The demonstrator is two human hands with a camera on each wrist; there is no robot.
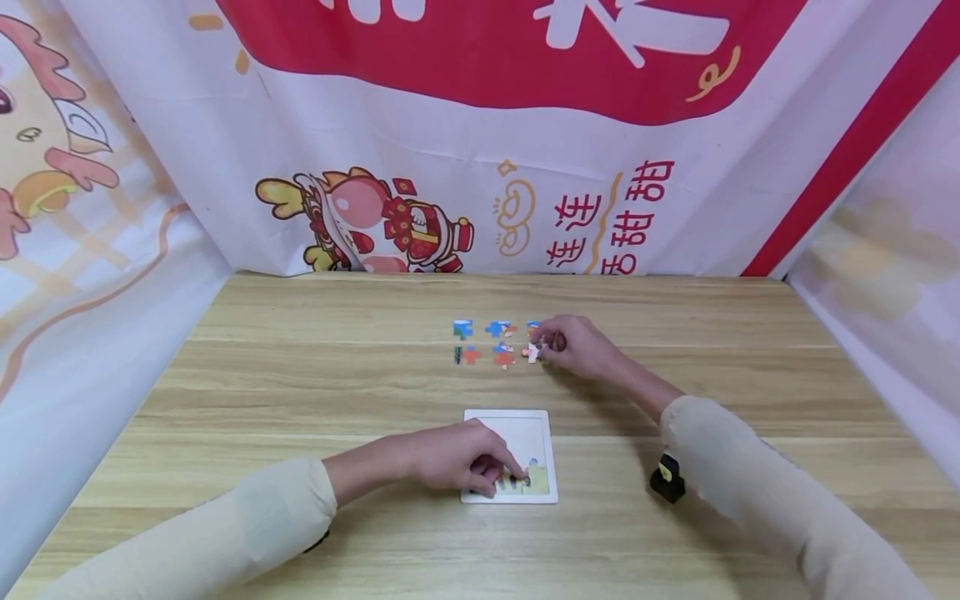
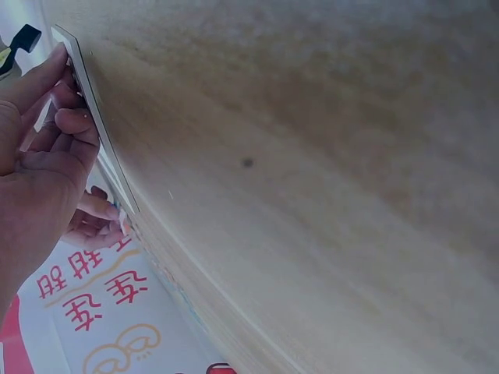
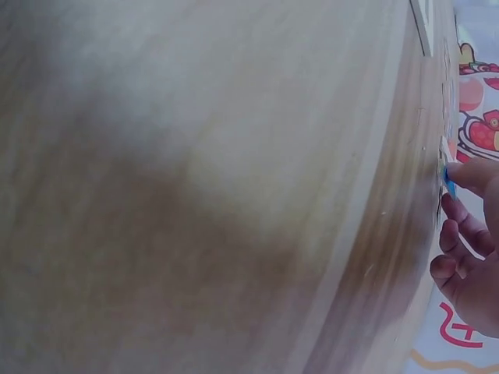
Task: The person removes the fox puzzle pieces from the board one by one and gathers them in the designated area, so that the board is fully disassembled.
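My left hand (image 1: 461,457) rests over the white puzzle tray (image 1: 553,458), its index fingertip on the joined yellowish pieces (image 1: 536,481) along the tray's near side. The hand hides the tray's left part. Farther back, my right hand (image 1: 583,346) is at the right end of two rows of loose jigsaw pieces. Between its thumb and index finger it pinches a jigsaw piece, whose blue part (image 3: 450,184) shows in the right wrist view. A white and pink jigsaw piece (image 1: 532,353) lies right by the fingertips.
Other loose pieces lie to the left of the right hand, among them a blue and green piece (image 1: 463,327) and an orange one (image 1: 504,359). Printed cloth (image 1: 420,117) hangs behind the wooden table (image 1: 300,400) and at both sides. Each wrist wears a strap-on device.
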